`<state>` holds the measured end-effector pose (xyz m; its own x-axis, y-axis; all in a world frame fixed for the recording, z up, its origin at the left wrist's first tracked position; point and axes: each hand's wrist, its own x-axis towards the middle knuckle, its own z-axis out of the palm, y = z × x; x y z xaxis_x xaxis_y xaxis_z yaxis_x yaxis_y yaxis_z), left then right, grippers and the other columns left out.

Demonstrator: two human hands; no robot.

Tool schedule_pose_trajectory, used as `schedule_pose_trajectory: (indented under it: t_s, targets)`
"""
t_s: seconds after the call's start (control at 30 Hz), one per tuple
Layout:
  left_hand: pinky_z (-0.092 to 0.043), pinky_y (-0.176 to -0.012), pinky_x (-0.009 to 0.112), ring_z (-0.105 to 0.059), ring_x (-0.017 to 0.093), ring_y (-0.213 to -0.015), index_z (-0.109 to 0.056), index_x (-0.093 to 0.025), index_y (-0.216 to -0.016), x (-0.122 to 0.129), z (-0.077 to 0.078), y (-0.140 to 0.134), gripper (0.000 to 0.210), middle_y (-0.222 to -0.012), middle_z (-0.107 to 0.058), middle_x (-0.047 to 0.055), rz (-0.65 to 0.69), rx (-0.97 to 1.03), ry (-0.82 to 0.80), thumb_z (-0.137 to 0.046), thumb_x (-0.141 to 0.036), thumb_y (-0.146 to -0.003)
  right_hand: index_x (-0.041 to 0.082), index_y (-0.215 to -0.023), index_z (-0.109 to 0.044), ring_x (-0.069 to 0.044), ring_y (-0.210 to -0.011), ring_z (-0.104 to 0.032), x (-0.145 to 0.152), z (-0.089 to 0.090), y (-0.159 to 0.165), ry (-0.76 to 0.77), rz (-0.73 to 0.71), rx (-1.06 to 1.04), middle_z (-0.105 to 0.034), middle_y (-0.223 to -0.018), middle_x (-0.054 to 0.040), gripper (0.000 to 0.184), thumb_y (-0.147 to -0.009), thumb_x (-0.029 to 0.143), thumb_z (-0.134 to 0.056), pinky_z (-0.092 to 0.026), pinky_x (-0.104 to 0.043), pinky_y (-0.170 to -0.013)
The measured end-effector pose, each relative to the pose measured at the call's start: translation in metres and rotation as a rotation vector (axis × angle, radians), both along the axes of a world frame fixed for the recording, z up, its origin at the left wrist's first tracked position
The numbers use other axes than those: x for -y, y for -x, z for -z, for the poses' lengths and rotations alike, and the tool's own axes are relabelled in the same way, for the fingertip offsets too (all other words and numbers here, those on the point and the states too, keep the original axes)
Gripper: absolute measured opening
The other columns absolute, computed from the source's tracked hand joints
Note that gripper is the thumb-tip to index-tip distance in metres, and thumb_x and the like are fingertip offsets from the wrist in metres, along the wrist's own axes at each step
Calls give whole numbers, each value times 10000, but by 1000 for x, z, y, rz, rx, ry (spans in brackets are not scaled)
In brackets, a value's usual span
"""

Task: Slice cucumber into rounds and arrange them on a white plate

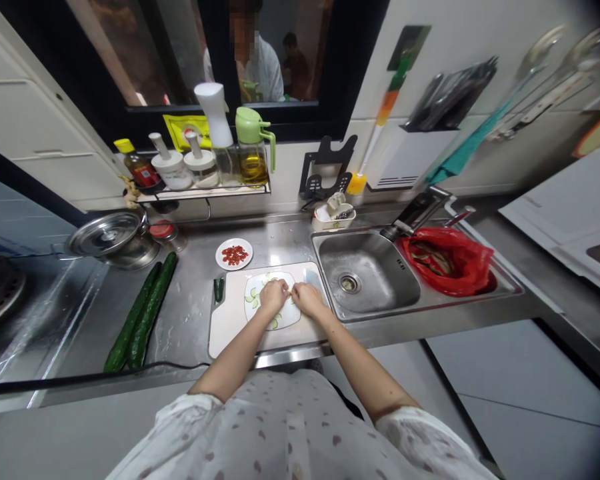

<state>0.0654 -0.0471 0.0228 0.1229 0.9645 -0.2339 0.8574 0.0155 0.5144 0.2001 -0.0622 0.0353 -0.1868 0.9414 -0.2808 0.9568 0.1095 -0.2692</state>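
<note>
The left hand (275,294) and right hand (307,298) pinch narrowly at a piece (289,294) too small to identify, above the cutting board (227,333). The white plate (253,319) beneath, on the board, presumably catches what drops. Behind the board, a saucer (219,254) groups red pieces (235,255); left of the board lie cucumbers (153,312), likely for working room.

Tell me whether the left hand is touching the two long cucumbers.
Apart. The head view shows the left hand over the square plate, with stretches of steel counter and cutting board between it and the cucumbers.
</note>
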Motion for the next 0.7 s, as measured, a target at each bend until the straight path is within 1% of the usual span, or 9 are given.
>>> schedule_pose_trajectory:
  t_s: [0.17, 0.4, 0.7]
  targets:
    - [-371, -694, 264, -577, 191, -866, -652, -234, -870, -1, 1, -1, 120, -928, -653, 52, -2, -7, 20, -628, -291, -766, 180, -992, -610, -187, -916, -592, 1, -1, 0, -4, 18, -11, -655, -1045, -105, 215, -893, 263, -438, -344, -249, -691]
    - [-385, -720, 256, -575, 186, -915, -656, -236, -875, -2, -1, 0, 128, -961, -658, 43, -5, -46, 10, -612, -317, -787, 206, -1016, -572, -172, -883, -595, 0, -1, -2, -14, 68, -38, -667, -1025, -62, 184, -891, 285, -461, -327, -238, -662]
    - [-390, -728, 256, -578, 182, -919, -656, -239, -883, -3, 0, 0, 129, -986, -657, 41, 6, -50, 25, -608, -318, -794, 205, -1007, -580, -170, -866, -599, -2, 0, 0, 9, 89, -12, -676, -999, -66, 182, -891, 281, -462, -317, -238, -645]
